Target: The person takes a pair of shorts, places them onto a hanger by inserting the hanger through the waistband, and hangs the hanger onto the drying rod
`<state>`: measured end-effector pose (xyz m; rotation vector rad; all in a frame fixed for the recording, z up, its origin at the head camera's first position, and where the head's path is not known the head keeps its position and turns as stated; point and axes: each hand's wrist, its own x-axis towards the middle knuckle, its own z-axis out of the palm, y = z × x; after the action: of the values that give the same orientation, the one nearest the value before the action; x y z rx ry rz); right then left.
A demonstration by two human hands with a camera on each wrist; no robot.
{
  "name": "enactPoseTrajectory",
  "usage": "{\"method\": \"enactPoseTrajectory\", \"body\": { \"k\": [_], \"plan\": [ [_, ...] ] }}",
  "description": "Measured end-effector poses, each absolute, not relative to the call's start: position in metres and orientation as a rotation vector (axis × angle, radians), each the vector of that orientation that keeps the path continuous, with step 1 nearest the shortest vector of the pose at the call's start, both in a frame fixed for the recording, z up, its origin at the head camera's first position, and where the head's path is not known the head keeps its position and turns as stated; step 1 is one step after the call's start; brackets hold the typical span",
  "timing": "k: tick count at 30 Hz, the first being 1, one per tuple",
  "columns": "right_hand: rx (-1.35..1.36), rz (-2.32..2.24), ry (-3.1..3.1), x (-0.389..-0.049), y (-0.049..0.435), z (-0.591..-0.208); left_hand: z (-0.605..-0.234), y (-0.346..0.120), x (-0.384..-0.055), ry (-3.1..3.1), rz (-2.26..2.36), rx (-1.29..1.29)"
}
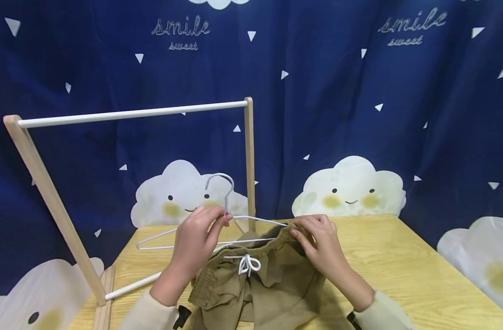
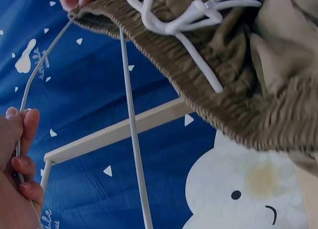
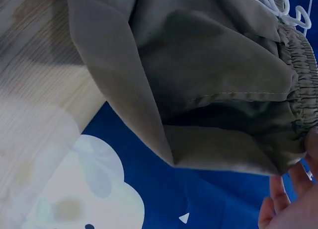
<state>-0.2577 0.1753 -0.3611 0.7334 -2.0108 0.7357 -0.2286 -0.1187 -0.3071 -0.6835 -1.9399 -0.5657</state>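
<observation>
A white wire hanger (image 1: 165, 247) is pinched near the base of its hook by my left hand (image 1: 198, 238). Its right end runs into the waist opening of brown shorts (image 1: 272, 284), which have a gathered elastic waistband and a white drawstring (image 1: 248, 264) tied in a bow. My right hand (image 1: 321, 243) pinches the waistband at its right corner, around the hanger's end. In the left wrist view, two hanger wires (image 2: 130, 114) enter the waistband. The right wrist view shows a shorts leg (image 3: 169, 139) hanging down beside my fingers. The hanger's right tip is hidden by cloth.
A small garment rack with wooden posts (image 1: 53, 201) and a white top bar (image 1: 132, 114) stands on the left, behind the hanger. The wooden table (image 1: 383, 270) extends to the right. A dark blue curtain (image 1: 338, 114) with cloud prints hangs behind.
</observation>
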Motion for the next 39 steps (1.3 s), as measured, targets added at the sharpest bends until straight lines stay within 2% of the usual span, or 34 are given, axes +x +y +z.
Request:
{"method": "enactPoseTrajectory", "body": {
  "k": [25, 39],
  "plan": [
    [0.981, 0.898, -2.059, -0.255, 0.165, -0.357, -0.32, -0.095, -0.227, -1.946, -0.565, -0.697],
    [1.016, 0.902, -2.009, -0.254, 0.159, -0.355, -0.326, -0.089, -0.226, -1.964, -0.598, -0.684]
  ]
}}
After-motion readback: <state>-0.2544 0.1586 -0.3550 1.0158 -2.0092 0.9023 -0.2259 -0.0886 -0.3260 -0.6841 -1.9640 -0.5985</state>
